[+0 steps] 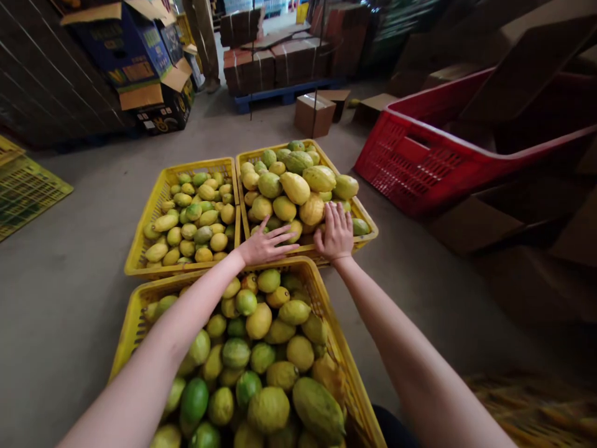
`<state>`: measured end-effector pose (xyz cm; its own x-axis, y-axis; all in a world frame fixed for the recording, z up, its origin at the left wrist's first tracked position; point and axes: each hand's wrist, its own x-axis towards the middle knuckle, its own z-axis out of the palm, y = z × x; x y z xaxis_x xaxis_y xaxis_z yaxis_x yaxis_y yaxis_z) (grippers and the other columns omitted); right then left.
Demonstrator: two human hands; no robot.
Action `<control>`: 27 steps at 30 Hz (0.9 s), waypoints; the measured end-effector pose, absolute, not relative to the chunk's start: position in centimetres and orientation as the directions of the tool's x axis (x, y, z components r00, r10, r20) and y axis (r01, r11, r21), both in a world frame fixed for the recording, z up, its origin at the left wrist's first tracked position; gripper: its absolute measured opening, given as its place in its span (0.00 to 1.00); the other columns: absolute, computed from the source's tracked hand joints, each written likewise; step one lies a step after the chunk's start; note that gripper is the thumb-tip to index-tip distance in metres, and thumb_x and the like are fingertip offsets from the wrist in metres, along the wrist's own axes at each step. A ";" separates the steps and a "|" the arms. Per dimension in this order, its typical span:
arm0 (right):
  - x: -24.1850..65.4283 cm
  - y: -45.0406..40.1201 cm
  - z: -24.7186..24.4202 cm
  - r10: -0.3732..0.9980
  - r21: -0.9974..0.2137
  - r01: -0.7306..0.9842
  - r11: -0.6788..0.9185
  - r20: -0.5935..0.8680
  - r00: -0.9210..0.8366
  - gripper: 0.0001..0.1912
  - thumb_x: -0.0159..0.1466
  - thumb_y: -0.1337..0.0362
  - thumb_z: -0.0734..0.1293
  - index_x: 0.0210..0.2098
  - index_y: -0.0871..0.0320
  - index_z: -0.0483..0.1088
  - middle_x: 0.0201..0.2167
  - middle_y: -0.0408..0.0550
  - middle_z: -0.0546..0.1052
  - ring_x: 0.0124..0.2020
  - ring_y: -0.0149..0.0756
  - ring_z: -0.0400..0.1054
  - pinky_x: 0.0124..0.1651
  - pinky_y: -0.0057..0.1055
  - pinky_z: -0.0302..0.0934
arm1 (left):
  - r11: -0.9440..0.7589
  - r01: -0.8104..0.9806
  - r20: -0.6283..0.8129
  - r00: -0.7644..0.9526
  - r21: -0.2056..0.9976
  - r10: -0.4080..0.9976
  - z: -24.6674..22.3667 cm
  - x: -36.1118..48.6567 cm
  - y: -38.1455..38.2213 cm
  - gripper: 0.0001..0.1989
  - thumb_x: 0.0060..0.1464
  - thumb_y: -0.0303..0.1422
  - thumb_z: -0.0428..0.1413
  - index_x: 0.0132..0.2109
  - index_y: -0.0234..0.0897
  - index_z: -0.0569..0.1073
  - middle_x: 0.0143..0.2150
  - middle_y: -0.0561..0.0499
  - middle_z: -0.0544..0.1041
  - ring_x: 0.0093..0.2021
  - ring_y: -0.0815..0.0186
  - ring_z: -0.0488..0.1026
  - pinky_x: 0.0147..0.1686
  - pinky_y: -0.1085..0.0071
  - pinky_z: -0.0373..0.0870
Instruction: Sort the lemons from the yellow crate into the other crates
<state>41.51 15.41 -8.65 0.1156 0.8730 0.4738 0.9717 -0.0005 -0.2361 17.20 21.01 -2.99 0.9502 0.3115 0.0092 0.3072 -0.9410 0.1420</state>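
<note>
While reaching forward with both arms, held the left hand (267,244) empty and spread wide above the near rim of the far right yellow crate (366,238), and the right hand (336,233) open too, with fingers closer together, at a ribbed yellow fruit (312,210). Could not tell of any contact beneath the left palm. Saw the papaya-like fruits (296,188) heaped in that crate above its rim: plump, oval, mottled yellow and green. Saw smaller yellow and green fruits (209,218) in the far left yellow crate (152,210) just beside it, and more, including a dark green fruit (193,400), filling the near yellow crate (342,348) under the left forearm. Noticed cardboard (522,81) in a red plastic crate (415,163) off to the right.
</note>
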 end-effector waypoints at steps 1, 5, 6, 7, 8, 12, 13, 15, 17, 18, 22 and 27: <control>41.5 15.5 -8.7 0.872 -0.231 0.973 -0.001 0.476 0.114 0.41 0.63 0.59 0.55 0.72 0.72 0.47 0.71 0.64 0.58 0.74 0.60 0.44 0.72 0.55 0.37 | -0.946 0.293 0.007 0.955 0.141 0.297 -3.0 17.2 21.2 0.21 0.69 0.39 0.45 0.65 0.53 0.68 0.69 0.48 0.66 0.73 0.56 0.54 0.70 0.39 0.29; 41.6 15.7 -8.9 0.856 -0.217 0.976 -0.001 0.505 0.113 0.41 0.61 0.59 0.56 0.71 0.72 0.50 0.70 0.64 0.60 0.73 0.62 0.45 0.71 0.58 0.40 | -0.966 0.234 0.125 0.961 0.108 0.247 -3.9 17.0 21.9 0.19 0.67 0.38 0.50 0.63 0.53 0.71 0.67 0.47 0.69 0.71 0.54 0.58 0.68 0.36 0.29; 41.6 15.8 -9.0 0.849 -0.215 0.977 -0.001 0.516 0.115 0.41 0.61 0.59 0.56 0.71 0.72 0.51 0.70 0.64 0.60 0.73 0.62 0.46 0.70 0.59 0.40 | -0.972 0.215 0.159 0.960 0.097 0.228 -4.2 17.0 22.1 0.19 0.67 0.37 0.51 0.63 0.53 0.71 0.67 0.46 0.69 0.70 0.54 0.59 0.68 0.35 0.29; 41.6 15.9 -9.0 0.841 -0.214 0.977 -0.002 0.528 0.118 0.41 0.61 0.59 0.56 0.71 0.71 0.51 0.69 0.63 0.61 0.72 0.62 0.46 0.70 0.60 0.41 | -0.976 0.199 0.187 0.959 0.085 0.212 -4.4 16.9 22.3 0.20 0.66 0.37 0.52 0.63 0.53 0.71 0.67 0.46 0.69 0.70 0.54 0.60 0.68 0.35 0.29; 41.7 16.0 -9.1 0.835 -0.214 0.977 -0.006 0.537 0.123 0.41 0.60 0.59 0.56 0.70 0.70 0.52 0.69 0.63 0.61 0.72 0.62 0.47 0.69 0.60 0.42 | -0.979 0.188 0.207 0.958 0.075 0.200 -4.6 16.9 22.5 0.20 0.66 0.37 0.52 0.63 0.53 0.71 0.67 0.45 0.69 0.70 0.53 0.60 0.68 0.35 0.29; 41.6 16.1 -9.1 0.828 -0.224 0.974 -0.036 0.540 0.154 0.41 0.60 0.59 0.57 0.71 0.68 0.52 0.69 0.63 0.61 0.72 0.63 0.47 0.68 0.63 0.44 | -0.983 0.179 0.232 0.955 0.051 0.186 -4.7 16.9 22.9 0.21 0.65 0.38 0.53 0.64 0.52 0.70 0.67 0.43 0.68 0.69 0.53 0.62 0.68 0.35 0.30; 41.6 16.2 -9.1 0.829 -0.227 0.973 -0.044 0.535 0.162 0.42 0.59 0.60 0.57 0.71 0.67 0.51 0.70 0.63 0.60 0.72 0.64 0.46 0.68 0.63 0.44 | -0.983 0.178 0.235 0.954 0.053 0.185 -4.7 16.9 23.0 0.21 0.65 0.38 0.53 0.64 0.52 0.70 0.68 0.43 0.68 0.69 0.53 0.62 0.68 0.35 0.30; 41.5 16.2 -9.0 0.834 -0.232 0.971 -0.059 0.523 0.176 0.42 0.60 0.60 0.57 0.72 0.66 0.50 0.70 0.62 0.59 0.72 0.64 0.46 0.67 0.64 0.44 | -0.983 0.175 0.240 0.953 0.060 0.184 -4.6 17.0 23.1 0.22 0.65 0.38 0.53 0.64 0.52 0.69 0.68 0.44 0.68 0.69 0.52 0.61 0.68 0.36 0.30; 41.4 16.2 -8.8 0.837 -0.233 0.969 -0.078 0.513 0.190 0.42 0.60 0.60 0.57 0.72 0.66 0.50 0.71 0.62 0.58 0.72 0.64 0.45 0.67 0.64 0.43 | -0.982 0.174 0.247 0.951 0.072 0.186 -4.4 17.0 23.1 0.22 0.65 0.39 0.53 0.65 0.53 0.69 0.68 0.44 0.68 0.70 0.52 0.60 0.68 0.36 0.30; 41.4 16.3 -8.8 0.839 -0.230 0.969 -0.090 0.507 0.198 0.41 0.60 0.59 0.57 0.72 0.66 0.50 0.71 0.62 0.58 0.73 0.64 0.45 0.67 0.64 0.43 | -0.981 0.176 0.246 0.950 0.077 0.190 -4.4 17.1 23.2 0.22 0.65 0.39 0.53 0.65 0.53 0.69 0.68 0.44 0.68 0.70 0.52 0.60 0.68 0.36 0.30; 41.3 16.4 -8.6 0.849 -0.211 0.968 -0.135 0.479 0.223 0.41 0.61 0.59 0.57 0.72 0.66 0.49 0.72 0.62 0.56 0.73 0.63 0.43 0.68 0.63 0.43 | -0.978 0.199 0.221 0.953 0.070 0.210 -4.1 17.1 23.2 0.24 0.65 0.40 0.52 0.66 0.53 0.67 0.69 0.44 0.66 0.71 0.52 0.58 0.68 0.37 0.29; 41.1 16.3 -8.5 0.859 -0.233 0.965 -0.117 0.465 0.217 0.41 0.61 0.59 0.56 0.72 0.66 0.49 0.72 0.63 0.55 0.73 0.63 0.41 0.68 0.65 0.39 | -0.979 0.200 0.206 0.957 0.033 0.202 -4.3 17.1 23.2 0.25 0.65 0.39 0.52 0.68 0.52 0.65 0.70 0.42 0.65 0.71 0.52 0.58 0.68 0.37 0.34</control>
<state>41.11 16.32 -8.51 0.2168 0.8585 0.4646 0.9652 -0.1174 -0.2335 17.13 23.16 -4.28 0.9575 0.2020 0.2059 0.1995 -0.9793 0.0330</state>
